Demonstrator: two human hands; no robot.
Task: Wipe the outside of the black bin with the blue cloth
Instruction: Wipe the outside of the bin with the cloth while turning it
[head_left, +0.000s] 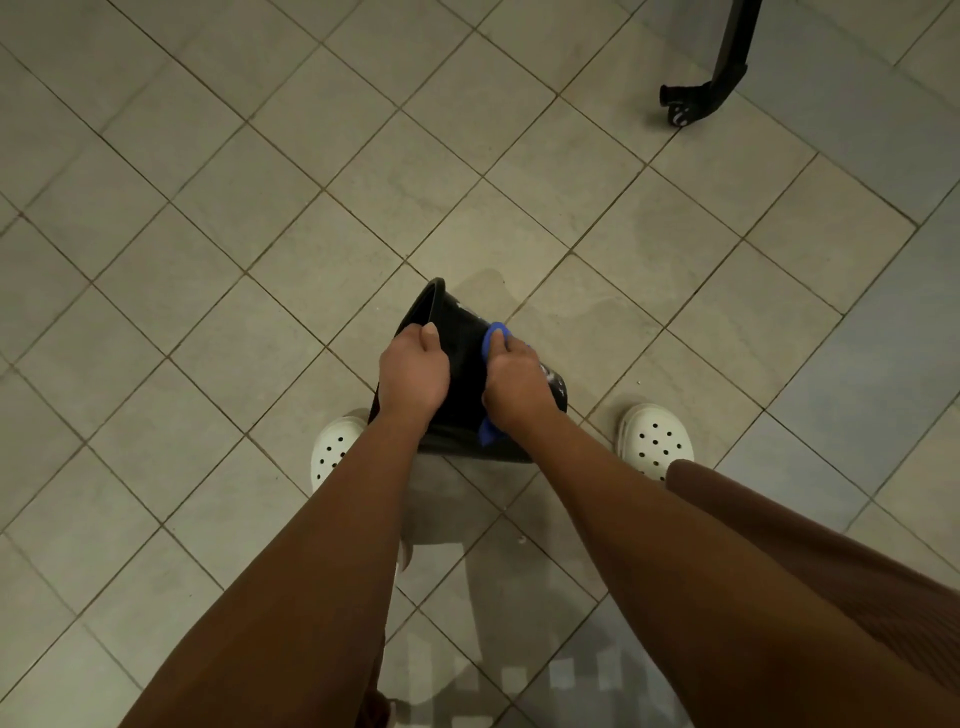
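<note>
black bin (460, 340) is tipped over on the tiled floor (260, 208) between the feet, mouth pointing away and left, which puts its side wall face-up for wiping. left hand (413, 371) curls over the rim, likely to stop it rolling. right hand (517, 376) is bunched round the blue cloth (493, 335), pressing it onto the outer wall; white clogs (655, 439) flank the base.
</note>
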